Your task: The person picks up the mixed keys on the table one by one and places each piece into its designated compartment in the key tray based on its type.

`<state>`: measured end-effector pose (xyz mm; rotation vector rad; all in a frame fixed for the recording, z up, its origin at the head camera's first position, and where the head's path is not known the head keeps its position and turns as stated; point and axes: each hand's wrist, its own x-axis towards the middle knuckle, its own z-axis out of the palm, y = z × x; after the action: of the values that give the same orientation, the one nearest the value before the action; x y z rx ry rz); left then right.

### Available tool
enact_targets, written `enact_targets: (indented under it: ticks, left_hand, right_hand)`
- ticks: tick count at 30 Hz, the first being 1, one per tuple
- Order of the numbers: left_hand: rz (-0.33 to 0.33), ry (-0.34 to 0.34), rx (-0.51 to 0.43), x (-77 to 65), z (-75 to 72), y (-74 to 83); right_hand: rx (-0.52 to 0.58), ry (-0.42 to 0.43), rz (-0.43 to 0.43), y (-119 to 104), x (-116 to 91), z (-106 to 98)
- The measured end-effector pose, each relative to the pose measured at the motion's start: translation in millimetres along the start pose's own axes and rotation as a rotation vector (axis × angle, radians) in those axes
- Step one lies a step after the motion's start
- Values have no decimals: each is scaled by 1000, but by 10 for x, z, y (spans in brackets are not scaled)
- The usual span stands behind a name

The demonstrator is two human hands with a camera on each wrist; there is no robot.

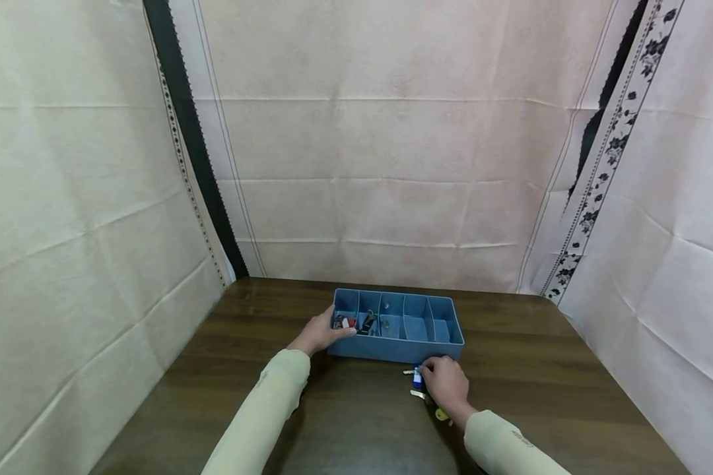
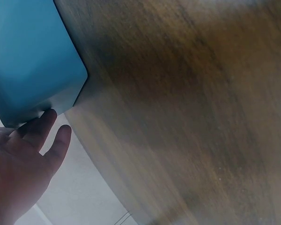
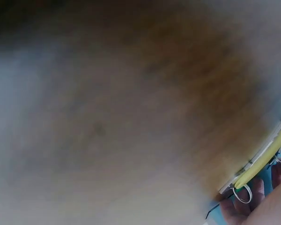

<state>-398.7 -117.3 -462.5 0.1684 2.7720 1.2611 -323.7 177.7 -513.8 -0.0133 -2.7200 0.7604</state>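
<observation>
My left hand [image 1: 323, 331] grips the left end of a blue divided box [image 1: 392, 348], thumb at the front rim. In the left wrist view, fingers [image 2: 37, 129] lie against the end wall of the same box. My right hand [image 1: 447, 382] is just in front of the box, fingertips pinching at a key with a blue tag [image 1: 417, 379]. Beside and under that hand lie a silver key [image 1: 418, 394] and a yellow tag [image 1: 441, 414]. The right wrist view has a yellow strip [image 3: 267, 157] and a wire ring [image 3: 243, 194] close to the fingers.
The box's leftmost compartment has small red and white items [image 1: 344, 322]; the one beside it, a black item [image 1: 367, 322]. Both stand on a dark wooden table [image 1: 356, 415]. Pale cloth [image 1: 392, 165] hangs behind and at both sides.
</observation>
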Motion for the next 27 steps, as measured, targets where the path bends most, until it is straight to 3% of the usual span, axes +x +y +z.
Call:
enact_targets:
  ticks: [11,19,27]
  left_hand:
    - [4,3,0,-11,1,11]
    - [-10,1,-10,-11,-9,22]
    - [-10,-6,-9,3,-3,11]
  right_hand:
    - [75,23,-15,-48,-23,-143]
    - [180,90,-98,-153,-6,-230]
    - [308,72,-73,-270,76,-355]
